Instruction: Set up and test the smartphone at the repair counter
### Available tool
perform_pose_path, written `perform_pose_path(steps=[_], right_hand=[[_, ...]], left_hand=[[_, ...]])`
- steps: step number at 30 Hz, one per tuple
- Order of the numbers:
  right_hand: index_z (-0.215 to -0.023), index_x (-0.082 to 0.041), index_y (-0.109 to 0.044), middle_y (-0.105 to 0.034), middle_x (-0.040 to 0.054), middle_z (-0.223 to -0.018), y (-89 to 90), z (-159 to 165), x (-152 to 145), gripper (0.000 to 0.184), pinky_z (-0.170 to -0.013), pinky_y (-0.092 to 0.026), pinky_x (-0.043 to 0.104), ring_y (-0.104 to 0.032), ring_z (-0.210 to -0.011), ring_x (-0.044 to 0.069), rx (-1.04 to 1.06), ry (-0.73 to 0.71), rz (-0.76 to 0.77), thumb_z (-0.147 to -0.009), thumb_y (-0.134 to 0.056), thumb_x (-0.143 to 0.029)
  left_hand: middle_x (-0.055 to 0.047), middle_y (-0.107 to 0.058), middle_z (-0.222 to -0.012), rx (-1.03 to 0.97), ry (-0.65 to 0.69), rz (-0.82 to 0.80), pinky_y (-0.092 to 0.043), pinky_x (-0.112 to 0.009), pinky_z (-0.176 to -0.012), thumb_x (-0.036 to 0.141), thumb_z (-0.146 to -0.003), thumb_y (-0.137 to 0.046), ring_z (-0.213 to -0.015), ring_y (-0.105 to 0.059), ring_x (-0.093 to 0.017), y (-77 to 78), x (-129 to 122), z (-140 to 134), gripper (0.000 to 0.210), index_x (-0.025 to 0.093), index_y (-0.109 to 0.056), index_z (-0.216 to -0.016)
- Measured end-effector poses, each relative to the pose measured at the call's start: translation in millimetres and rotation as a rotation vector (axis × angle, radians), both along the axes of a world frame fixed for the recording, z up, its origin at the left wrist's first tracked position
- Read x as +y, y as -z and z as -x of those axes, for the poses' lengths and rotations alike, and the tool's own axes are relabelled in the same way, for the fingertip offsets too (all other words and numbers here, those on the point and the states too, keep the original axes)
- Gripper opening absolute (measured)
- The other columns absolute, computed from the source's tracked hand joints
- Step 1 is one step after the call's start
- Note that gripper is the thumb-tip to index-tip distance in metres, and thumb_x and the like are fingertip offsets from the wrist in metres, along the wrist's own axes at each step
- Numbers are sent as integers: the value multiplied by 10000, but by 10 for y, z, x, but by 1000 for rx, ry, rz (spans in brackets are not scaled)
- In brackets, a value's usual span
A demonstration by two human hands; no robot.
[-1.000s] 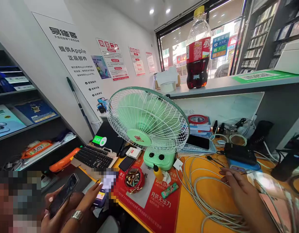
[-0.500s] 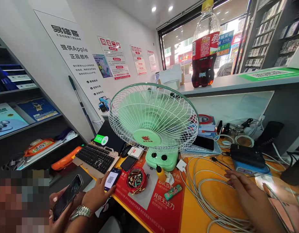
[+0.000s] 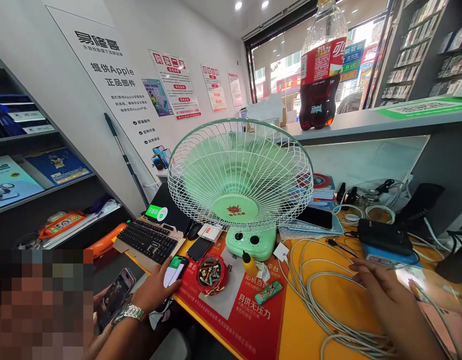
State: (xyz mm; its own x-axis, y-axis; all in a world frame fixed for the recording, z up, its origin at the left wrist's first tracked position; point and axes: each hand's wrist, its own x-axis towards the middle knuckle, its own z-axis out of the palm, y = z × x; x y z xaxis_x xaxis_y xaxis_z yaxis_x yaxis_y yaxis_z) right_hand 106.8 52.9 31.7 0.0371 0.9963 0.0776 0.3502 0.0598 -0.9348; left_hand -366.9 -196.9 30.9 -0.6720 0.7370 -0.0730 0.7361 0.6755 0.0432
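Observation:
My left hand [image 3: 154, 295], with a metal watch on its wrist, holds a smartphone [image 3: 174, 270] at the table's near left edge; its screen is white with a green top. Its thumb lies along the phone's near side. Over at the right, the fingertips of my right hand [image 3: 384, 300] are pinched around a thin dark stick-like thing [image 3: 345, 248], too slim to name. Coils of grey cable [image 3: 313, 300] lie to the left of that hand. By its right side is a pink device [image 3: 441, 320] under glare, partly hidden by the arm.
A green fan [image 3: 249, 240] stands mid-table behind a red bowl of cigarette butts [image 3: 211, 275] and a yellow bottle [image 3: 249, 264]. The keyboard [image 3: 150, 242] is at left. A blurred person sits at lower left with a phone [image 3: 114, 297]. A cola bottle [image 3: 321, 75] stands on the ledge.
The phone in my left hand has switched from a QR code to a white and green screen. The other person's phone has moved right. The view has shifted slightly.

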Motion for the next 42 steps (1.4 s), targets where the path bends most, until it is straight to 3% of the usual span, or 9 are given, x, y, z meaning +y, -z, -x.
perform_pose_path(steps=[3, 5, 12, 19, 23, 29, 36, 42], right_hand=[[-884, -230, -625, -715, 105, -919, -37, 5, -21, 387, -768, -526, 425, -669, -866, 315, -3, -4, -16, -704, -468, -534], [-887, -230, -621, -712, 109, -943, -51, 5, -29, 386, -759, -526, 421, -669, -871, 316, -9, -8, -31, -708, -469, -536], [-946, -209, -621, -698, 135, -1046, -45, 16, -31, 479, -768, -523, 429, -647, -987, 340, -50, -15, 34, -692, -440, -573], [-909, -226, -644, -723, 100, -991, -55, 21, -58, 380, -812, -542, 408, -677, -929, 302, -82, -49, -49, -720, -472, -507], [-919, -237, -638, -736, 89, -930, 10, 12, -44, 351, -747, -549, 407, -684, -898, 304, -84, -44, -77, -744, -465, -487], [-972, -221, -626, -707, 112, -1050, 24, 5, -43, 448, -803, -517, 423, -651, -988, 318, -87, -42, -8, -712, -463, -548], [-957, -229, -632, -706, 96, -1061, 90, -9, -8, 420, -803, -513, 421, -658, -968, 307, -82, -44, -34, -729, -466, -541], [-925, -238, -646, -719, 91, -1019, 104, -27, 7, 377, -718, -536, 397, -665, -951, 316, -104, -25, -96, -748, -474, -523]], left_hand=[[-154, -369, -1439, 131, 61, 12, -478, -384, -842, 546, -878, -347, -1245, -456, -325, 69, -32, -101, 694, 225, -258, -1487], [-133, -294, -1496, 218, 109, 10, -480, -401, -855, 479, -908, -323, -1295, -396, -324, 96, -27, -162, 603, 252, -316, -1466], [-91, -353, -1470, 247, 188, -15, -441, -447, -960, 338, -908, -350, -1332, -347, -297, 106, 37, -219, 503, 304, -433, -1404], [-87, -319, -1487, 152, 179, -32, -390, -454, -1014, 373, -893, -363, -1358, -310, -304, 97, 35, -184, 524, 295, -428, -1407], [-79, -296, -1503, 114, 163, -13, -374, -460, -1023, 345, -862, -406, -1354, -316, -312, 77, 50, -183, 566, 294, -398, -1425], [-91, -180, -1550, 82, 101, -69, -411, -445, -989, 428, -886, -361, -1375, -280, -308, 122, 1, -166, 596, 245, -336, -1453], [-72, -216, -1543, 81, 128, -82, -391, -474, -1007, 421, -889, -365, -1363, -291, -316, 160, 1, -146, 551, 275, -403, -1419], [-131, -278, -1501, 19, 38, -143, -386, -457, -998, 488, -882, -356, -1326, -340, -321, 148, -16, -171, 685, 199, -225, -1490]])
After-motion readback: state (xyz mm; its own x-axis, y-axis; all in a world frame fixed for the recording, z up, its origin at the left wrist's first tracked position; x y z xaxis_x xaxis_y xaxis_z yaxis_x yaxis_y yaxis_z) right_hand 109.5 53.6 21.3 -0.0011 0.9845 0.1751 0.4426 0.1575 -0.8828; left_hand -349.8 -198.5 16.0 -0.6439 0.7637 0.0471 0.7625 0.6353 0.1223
